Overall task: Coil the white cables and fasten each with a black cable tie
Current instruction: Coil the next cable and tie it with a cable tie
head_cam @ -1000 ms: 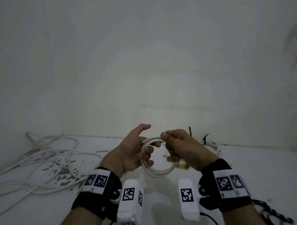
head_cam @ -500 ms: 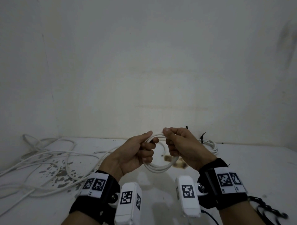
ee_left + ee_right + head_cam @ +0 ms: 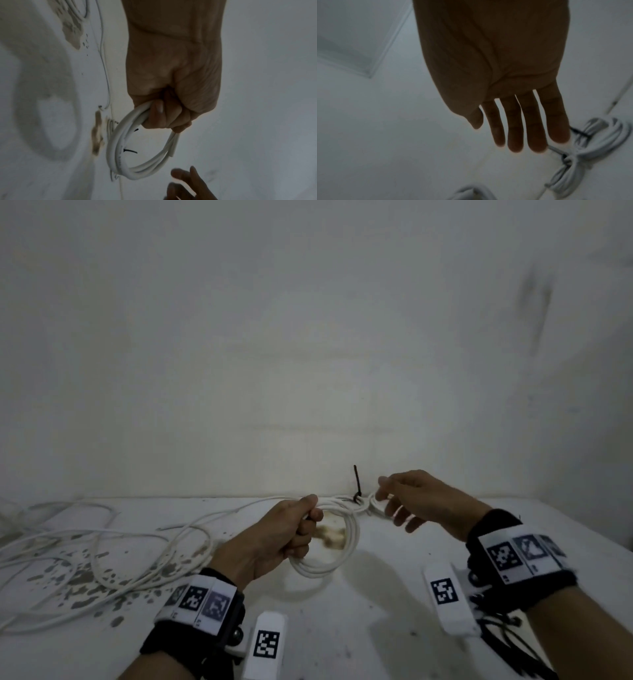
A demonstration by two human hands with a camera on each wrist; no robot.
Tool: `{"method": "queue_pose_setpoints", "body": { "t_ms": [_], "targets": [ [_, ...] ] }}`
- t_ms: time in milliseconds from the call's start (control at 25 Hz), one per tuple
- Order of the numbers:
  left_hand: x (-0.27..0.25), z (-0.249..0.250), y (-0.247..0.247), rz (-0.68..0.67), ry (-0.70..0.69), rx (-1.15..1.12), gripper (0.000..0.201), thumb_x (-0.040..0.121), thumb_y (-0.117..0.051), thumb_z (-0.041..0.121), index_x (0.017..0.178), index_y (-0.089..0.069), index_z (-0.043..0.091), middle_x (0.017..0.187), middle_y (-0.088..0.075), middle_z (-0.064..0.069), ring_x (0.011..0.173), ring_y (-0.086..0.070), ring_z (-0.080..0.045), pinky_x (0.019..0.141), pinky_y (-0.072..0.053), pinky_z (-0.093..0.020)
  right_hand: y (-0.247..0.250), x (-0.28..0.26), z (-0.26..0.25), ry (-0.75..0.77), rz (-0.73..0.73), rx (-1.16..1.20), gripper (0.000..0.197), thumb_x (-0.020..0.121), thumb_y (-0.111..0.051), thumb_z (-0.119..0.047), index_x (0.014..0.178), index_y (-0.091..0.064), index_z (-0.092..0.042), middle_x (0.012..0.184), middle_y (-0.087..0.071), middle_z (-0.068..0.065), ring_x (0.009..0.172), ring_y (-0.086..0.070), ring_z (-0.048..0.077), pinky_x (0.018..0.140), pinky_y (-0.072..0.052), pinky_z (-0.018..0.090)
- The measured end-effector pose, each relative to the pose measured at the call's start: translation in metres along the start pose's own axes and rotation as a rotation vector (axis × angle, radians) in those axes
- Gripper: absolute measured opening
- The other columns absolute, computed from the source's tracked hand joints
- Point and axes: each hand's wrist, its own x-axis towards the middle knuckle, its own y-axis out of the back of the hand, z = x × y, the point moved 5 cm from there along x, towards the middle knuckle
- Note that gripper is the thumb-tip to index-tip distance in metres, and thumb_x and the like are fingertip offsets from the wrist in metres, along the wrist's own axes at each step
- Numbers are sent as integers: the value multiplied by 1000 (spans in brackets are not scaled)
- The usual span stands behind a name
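Observation:
My left hand [image 3: 303, 525] grips a coiled white cable [image 3: 351, 542] in a closed fist, held a little above the white surface. The left wrist view shows the fingers [image 3: 164, 115] curled round the coil [image 3: 120, 148], whose cut end hangs free. My right hand [image 3: 390, 503] is open with straight fingers [image 3: 522, 128]. It reaches towards the tied white coils [image 3: 368, 505] by the back wall and holds nothing. A black cable tie [image 3: 357, 484] stands up from those coils. In the right wrist view the tied coils [image 3: 594, 143] lie just beyond my fingertips.
Loose white cables [image 3: 89, 546] sprawl over the left of the white surface [image 3: 376, 628], among dark paint chips [image 3: 78, 583]. A brown stain [image 3: 330, 535] lies behind the held coil. Dark strands [image 3: 510, 642] lie at the front right. A plain wall [image 3: 308, 371] closes the back.
My right hand has let go of the coil, opened and moved right and back towards the tied coils. My left hand now holds the coil alone in a fist.

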Motion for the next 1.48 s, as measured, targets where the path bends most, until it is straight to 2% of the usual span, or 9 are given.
{"method": "queue_pose_setpoints", "body": {
  "t_ms": [160, 280, 400, 520, 720, 960, 1080, 1200, 1480],
  "targets": [
    [13, -2, -36, -54, 16, 22, 37, 107, -34, 36, 77, -45, 17, 54, -21, 8, 40, -15, -7, 43, -18, -21, 45, -36, 41, -174, -213, -523, 47, 105, -41, -42, 93, -71, -6, 75, -66, 3, 57, -59, 16, 50, -47, 25],
    [19, -1, -69, -100, 19, 28, 36, 107, -33, 35, 80, -46, 16, 54, -23, 8, 41, -16, -7, 44, -19, -22, 59, -67, 74, -312, -355, -797, 46, 101, -46, -48, 89, -72, -12, 74, -67, -2, 55, -59, 13, 50, -45, 21],
    [23, -4, -101, -146, 26, 34, 35, 107, -33, 36, 84, -49, 14, 55, -23, 8, 43, -17, -8, 44, -22, -22, 51, -88, 98, -366, -452, -889, 48, 98, -48, -54, 91, -71, -12, 76, -68, -3, 54, -60, 11, 48, -43, 18],
    [25, -13, -124, -217, 72, 18, 37, 107, -34, 38, 88, -51, 12, 55, -27, 9, 42, -20, -7, 45, -26, -21, 41, -94, 114, -362, -419, -885, 46, 97, -53, -49, 96, -71, -6, 73, -65, -1, 52, -57, 11, 42, -43, 17],
    [25, -22, -144, -280, 139, -37, 36, 106, -35, 38, 89, -53, 12, 55, -34, 10, 41, -25, -5, 46, -32, -21, 46, -100, 132, -399, -341, -745, 33, 96, -55, -27, 102, -71, 2, 77, -68, 5, 55, -61, 15, 37, -45, 17],
    [23, -21, -152, -263, 180, -41, 35, 107, -33, 35, 85, -50, 15, 54, -27, 11, 43, -20, -6, 47, -28, -20, 51, -104, 141, -441, -217, -619, 32, 90, -58, -24, 99, -70, 5, 97, -75, 19, 68, -65, 25, 68, -63, 39],
    [27, -22, -150, -208, 163, -9, 34, 107, -34, 33, 80, -47, 16, 52, -25, 11, 41, -20, -6, 42, -25, -20, 60, -107, 129, -413, -114, -551, 35, 92, -60, -30, 95, -70, 4, 90, -74, 16, 68, -68, 26, 55, -60, 32],
    [29, -22, -148, -127, 137, 18, 34, 105, -36, 33, 76, -45, 17, 51, -24, 10, 41, -19, -7, 40, -23, -20, 73, -106, 108, -313, 34, -376, 27, 92, -59, -23, 88, -71, 1, 86, -76, 14, 61, -65, 21, 42, -46, 24],
    [25, -20, -143, 11, 134, 68, 34, 98, -43, 37, 68, -41, 20, 52, -23, 8, 43, -18, -11, 41, -22, -23, 84, -109, 68, -159, 187, 136, 20, 95, -58, -12, 87, -65, 4, 84, -76, 14, 61, -65, 23, 51, -53, 30]
  ]
}}
